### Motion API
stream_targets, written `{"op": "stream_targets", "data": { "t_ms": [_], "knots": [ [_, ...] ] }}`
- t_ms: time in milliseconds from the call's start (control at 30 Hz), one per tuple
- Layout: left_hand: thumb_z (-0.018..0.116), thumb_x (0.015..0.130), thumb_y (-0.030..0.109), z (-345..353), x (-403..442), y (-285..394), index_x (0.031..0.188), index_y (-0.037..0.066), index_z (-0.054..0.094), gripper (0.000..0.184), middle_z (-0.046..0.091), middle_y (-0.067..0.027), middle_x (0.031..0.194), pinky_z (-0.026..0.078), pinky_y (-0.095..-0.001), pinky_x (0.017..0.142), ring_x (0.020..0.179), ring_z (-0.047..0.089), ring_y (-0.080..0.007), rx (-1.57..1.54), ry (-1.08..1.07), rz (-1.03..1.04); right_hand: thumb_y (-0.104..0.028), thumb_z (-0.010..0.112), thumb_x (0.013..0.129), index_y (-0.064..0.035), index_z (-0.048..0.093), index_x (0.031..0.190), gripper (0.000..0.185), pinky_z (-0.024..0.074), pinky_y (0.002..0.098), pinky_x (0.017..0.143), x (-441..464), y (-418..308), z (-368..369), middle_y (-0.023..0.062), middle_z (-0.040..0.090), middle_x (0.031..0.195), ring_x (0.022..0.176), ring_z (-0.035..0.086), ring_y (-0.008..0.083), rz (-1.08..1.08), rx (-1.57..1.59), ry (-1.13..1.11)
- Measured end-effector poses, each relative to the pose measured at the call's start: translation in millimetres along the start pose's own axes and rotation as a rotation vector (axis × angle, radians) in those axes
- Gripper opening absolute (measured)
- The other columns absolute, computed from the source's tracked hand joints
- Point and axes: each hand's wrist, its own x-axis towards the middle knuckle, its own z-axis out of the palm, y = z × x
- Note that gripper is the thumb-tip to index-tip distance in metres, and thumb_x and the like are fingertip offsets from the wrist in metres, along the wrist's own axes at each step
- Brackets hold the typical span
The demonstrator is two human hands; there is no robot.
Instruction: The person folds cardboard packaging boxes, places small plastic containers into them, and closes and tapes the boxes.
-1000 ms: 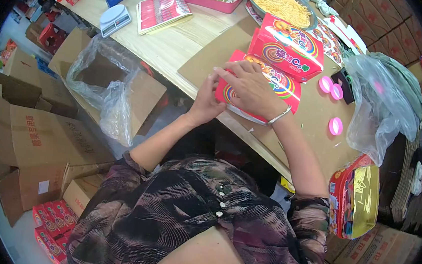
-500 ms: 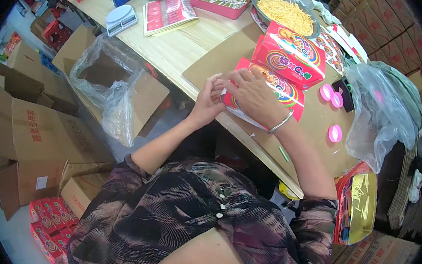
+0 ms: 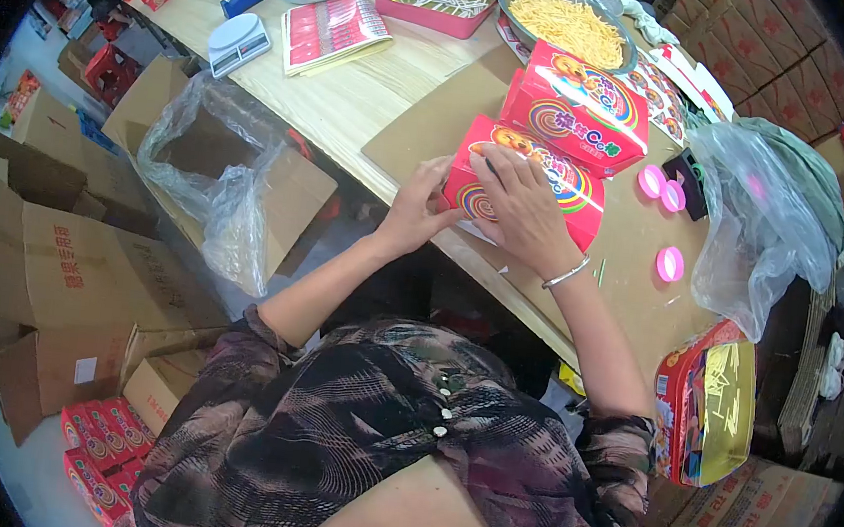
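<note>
A red printed carton [image 3: 578, 197] with a bear and rainbow rings lies tilted at the table's near edge. My left hand [image 3: 417, 208] grips its left end, thumb in front and fingers curled behind, partly hidden. Across the printed face lies my right hand [image 3: 527, 212], fingers stretched over the top and thumb toward the lower left edge; it holds the carton too. Just behind, touching or nearly so, stands a second red carton [image 3: 581, 107] of the same print. A thin green stick [image 3: 601, 271] is on the cardboard sheet [image 3: 630, 292] near my right wrist.
Pink rings [image 3: 670, 265] and a clear plastic bag [image 3: 746, 232] are to the right. At the back sit a bowl of yellow sticks [image 3: 568, 30], a pink tin [image 3: 434, 14] and a white scale [image 3: 239, 42]. Open cardboard boxes [image 3: 89, 285] stand left on the floor.
My right hand has gone from raised, bent fingers at the carton's edge to lying lower and flatter on its face. The left hand stays at the left end.
</note>
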Motion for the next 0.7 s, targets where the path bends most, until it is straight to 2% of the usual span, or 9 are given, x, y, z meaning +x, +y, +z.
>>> {"op": "stream_targets", "data": {
  "t_ms": [67, 200, 233, 367, 567, 700],
  "knots": [
    [0.073, 0.078, 0.011, -4.9, 2.8, 1.0, 0.139, 0.005, 0.041, 0.069, 0.046, -0.0129, 0.132, 0.048, -0.0292, 0.082, 0.106, 0.055, -0.0226, -0.061, -0.004, -0.038, -0.024, 0.068, 0.075, -0.0066, 0.045, 0.131, 0.063, 0.0387, 0.0387, 0.101, -1.4, 2.9, -1.2, 0.0087, 0.047, 0.134, 0.120, 0.046, 0.0278, -0.008, 0.008, 0.010],
    [0.073, 0.079, 0.017, -20.4, 6.7, 5.9, 0.138, 0.006, 0.042, 0.067, 0.045, -0.0170, 0.136, 0.047, -0.0338, 0.089, 0.111, 0.054, -0.0283, 0.057, -0.221, -0.226, -0.023, 0.068, 0.076, -0.0068, 0.047, 0.129, 0.060, 0.0412, 0.0381, 0.098, -6.8, 5.2, -2.5, 0.0090, 0.049, 0.132, 0.116, 0.049, 0.0275, 0.028, 0.064, 0.042],
    [0.073, 0.079, 0.017, -21.1, 7.6, 5.1, 0.138, 0.006, 0.042, 0.067, 0.045, -0.0170, 0.136, 0.047, -0.0338, 0.089, 0.111, 0.054, -0.0283, 0.057, -0.218, -0.227, -0.023, 0.068, 0.076, -0.0068, 0.047, 0.129, 0.059, 0.0415, 0.0381, 0.098, -7.9, 5.5, -3.1, 0.0090, 0.049, 0.132, 0.115, 0.050, 0.0274, 0.030, 0.073, 0.046],
    [0.073, 0.080, 0.019, -23.0, 13.8, 0.0, 0.137, 0.007, 0.044, 0.065, 0.041, -0.0174, 0.141, 0.047, -0.0323, 0.089, 0.114, 0.054, -0.0276, 0.274, -0.220, 0.034, -0.022, 0.069, 0.077, -0.0074, 0.049, 0.127, 0.056, 0.0427, 0.0372, 0.096, -12.0, 6.9, -8.3, 0.0091, 0.052, 0.129, 0.113, 0.052, 0.0268, 0.060, 0.041, 0.055],
    [0.070, 0.083, 0.015, -13.1, 9.5, -12.6, 0.139, 0.008, 0.043, 0.062, 0.038, -0.0176, 0.144, 0.046, -0.0323, 0.091, 0.118, 0.052, -0.0281, 0.104, -0.107, -0.020, -0.021, 0.069, 0.076, -0.0085, 0.052, 0.125, 0.053, 0.0429, 0.0370, 0.096, -14.9, 9.1, -16.3, 0.0076, 0.054, 0.127, 0.112, 0.053, 0.0258, 0.040, 0.055, 0.059],
    [0.066, 0.085, 0.010, 0.6, -2.8, -27.6, 0.140, 0.010, 0.043, 0.060, 0.037, -0.0188, 0.145, 0.044, -0.0330, 0.095, 0.119, 0.051, -0.0295, -0.046, -0.059, 0.093, -0.021, 0.070, 0.076, -0.0097, 0.052, 0.125, 0.054, 0.0430, 0.0373, 0.095, -29.0, 12.8, -18.2, 0.0058, 0.055, 0.126, 0.110, 0.054, 0.0254, 0.004, 0.063, 0.064]
  ]
}}
